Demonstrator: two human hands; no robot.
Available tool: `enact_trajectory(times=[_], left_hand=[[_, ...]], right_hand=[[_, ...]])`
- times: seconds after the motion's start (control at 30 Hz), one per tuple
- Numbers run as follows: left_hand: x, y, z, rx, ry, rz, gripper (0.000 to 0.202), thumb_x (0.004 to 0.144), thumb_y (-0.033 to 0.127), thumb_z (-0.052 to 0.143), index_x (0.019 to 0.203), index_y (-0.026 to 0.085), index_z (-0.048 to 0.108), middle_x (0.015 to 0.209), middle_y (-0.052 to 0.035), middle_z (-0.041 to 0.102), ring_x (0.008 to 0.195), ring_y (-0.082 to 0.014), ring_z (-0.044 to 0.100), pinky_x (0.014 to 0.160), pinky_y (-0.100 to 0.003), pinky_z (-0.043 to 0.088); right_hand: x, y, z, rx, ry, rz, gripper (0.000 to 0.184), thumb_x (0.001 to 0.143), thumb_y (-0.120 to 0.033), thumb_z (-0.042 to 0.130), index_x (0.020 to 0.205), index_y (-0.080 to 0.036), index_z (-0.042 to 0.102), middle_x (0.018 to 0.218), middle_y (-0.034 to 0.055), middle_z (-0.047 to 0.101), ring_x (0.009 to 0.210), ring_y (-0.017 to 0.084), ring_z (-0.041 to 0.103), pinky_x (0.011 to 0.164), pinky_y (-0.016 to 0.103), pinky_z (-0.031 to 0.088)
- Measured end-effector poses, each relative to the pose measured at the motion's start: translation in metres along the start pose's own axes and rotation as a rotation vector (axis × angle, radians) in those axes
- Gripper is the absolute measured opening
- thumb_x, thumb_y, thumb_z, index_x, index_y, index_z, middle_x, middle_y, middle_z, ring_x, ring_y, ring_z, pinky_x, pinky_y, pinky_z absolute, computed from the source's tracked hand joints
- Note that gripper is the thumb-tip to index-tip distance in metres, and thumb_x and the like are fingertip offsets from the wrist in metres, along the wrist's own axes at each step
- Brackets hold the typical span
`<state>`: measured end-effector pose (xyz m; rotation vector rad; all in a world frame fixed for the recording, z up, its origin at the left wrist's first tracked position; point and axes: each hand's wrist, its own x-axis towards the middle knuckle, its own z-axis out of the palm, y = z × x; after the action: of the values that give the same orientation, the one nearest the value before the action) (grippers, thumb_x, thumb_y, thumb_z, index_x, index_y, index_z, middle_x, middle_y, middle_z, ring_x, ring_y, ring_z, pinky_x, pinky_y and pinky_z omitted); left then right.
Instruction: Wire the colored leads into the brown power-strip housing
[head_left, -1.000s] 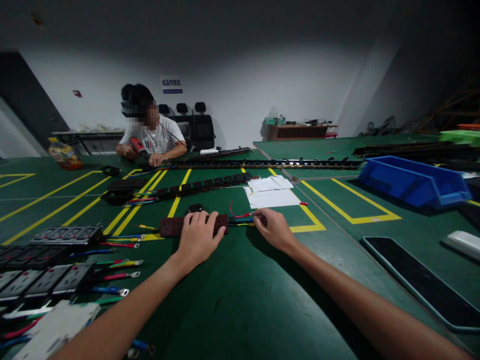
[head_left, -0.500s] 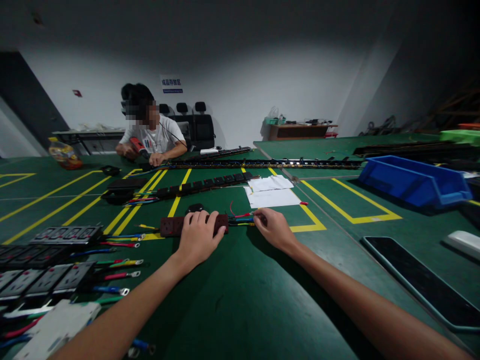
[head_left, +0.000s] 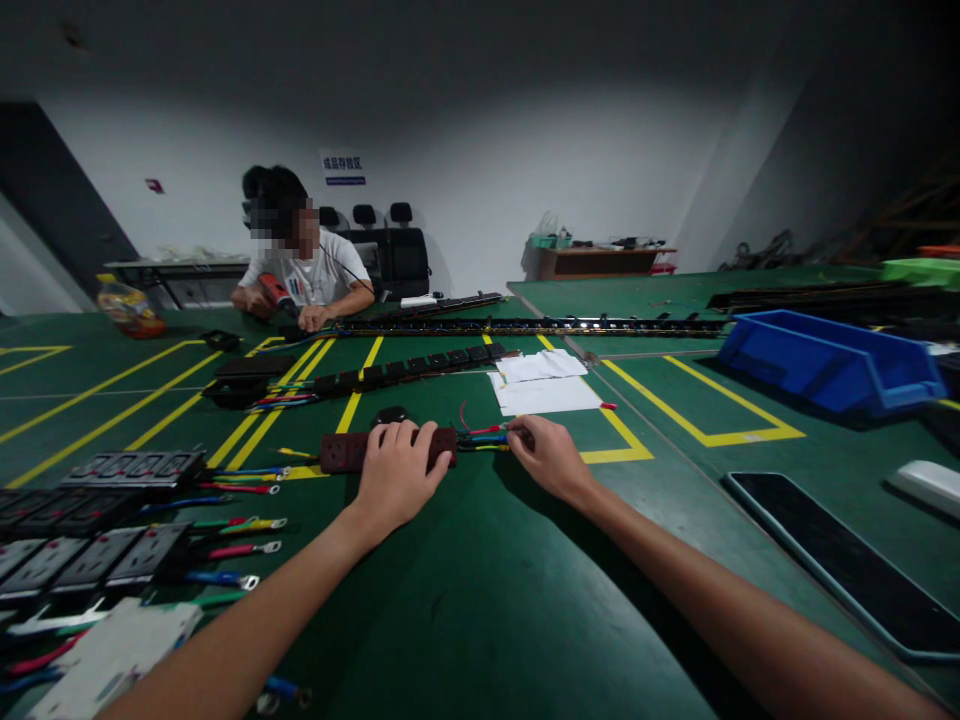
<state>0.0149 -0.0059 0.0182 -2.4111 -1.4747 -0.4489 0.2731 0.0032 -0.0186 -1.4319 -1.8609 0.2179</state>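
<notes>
I view both bare hands near the center of the frame, above the green table (head_left: 480, 600). The left forearm enters at the lower left and rises diagonally; the right forearm enters at the lower right and slopes up toward the center.

I have the left hand (head_left: 396, 472) palm down over the dark red socket strip (head_left: 343, 453), which lies horizontally just left of center. Its fingers curve over the top toward the far edge, slightly separated, and the thumb lies at the near side, so the hand grips the strip from above.

I have the right hand (head_left: 551, 455) just right of center, wrist bent inward. Its thumb and index finger pinch together at the ends of the colored wires (head_left: 484, 440), which leave the strip's right end; I cannot tell which wires are between the fingertips. The other fingers are curled.

White paper (head_left: 544, 400) lies beyond the right hand. A phone (head_left: 832, 560) lies at the lower right. Socket units (head_left: 139, 470) with lugged leads occupy the lower left.
</notes>
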Motion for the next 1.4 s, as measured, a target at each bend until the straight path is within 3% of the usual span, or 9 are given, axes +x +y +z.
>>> enact_trajectory(times=[1.07, 1.23, 1.4], left_hand=[[0.0003, 0.0006, -0.001, 0.004, -0.01, 0.0, 0.049, 0.103, 0.048, 0.045, 0.135, 0.015, 0.063, 0.119, -0.0163, 0.067, 0.112, -0.0337, 0.058, 0.104, -0.054, 0.04], [0.0005, 0.0002, -0.0004, -0.01, -0.006, 0.0, 0.05, 0.103, 0.048, 0.044, 0.135, 0.015, 0.062, 0.12, -0.0167, 0.067, 0.113, -0.0342, 0.058, 0.105, -0.054, 0.04], [0.0006, -0.0001, -0.0004, -0.027, -0.012, 0.001, 0.051, 0.103, 0.049, 0.042, 0.136, 0.015, 0.062, 0.12, -0.0165, 0.067, 0.113, -0.0336, 0.058, 0.106, -0.054, 0.04]], right_hand=[[-0.0001, -0.0006, -0.0003, -0.015, -0.008, 0.008, 0.019, 0.094, -0.027, 0.053, 0.097, -0.019, 0.07, 0.082, 0.0051, 0.07, 0.075, 0.02, 0.063, 0.069, 0.031, 0.043], [-0.0004, 0.0001, 0.0001, -0.075, 0.052, 0.037, 0.021, 0.095, -0.026, 0.053, 0.106, -0.019, 0.07, 0.088, 0.0058, 0.071, 0.083, 0.021, 0.063, 0.074, 0.032, 0.044], [0.0011, 0.0, 0.0002, -0.216, 0.001, 0.039, 0.022, 0.099, -0.032, 0.054, 0.081, -0.022, 0.064, 0.08, 0.0059, 0.067, 0.078, 0.022, 0.057, 0.07, 0.033, 0.039]])
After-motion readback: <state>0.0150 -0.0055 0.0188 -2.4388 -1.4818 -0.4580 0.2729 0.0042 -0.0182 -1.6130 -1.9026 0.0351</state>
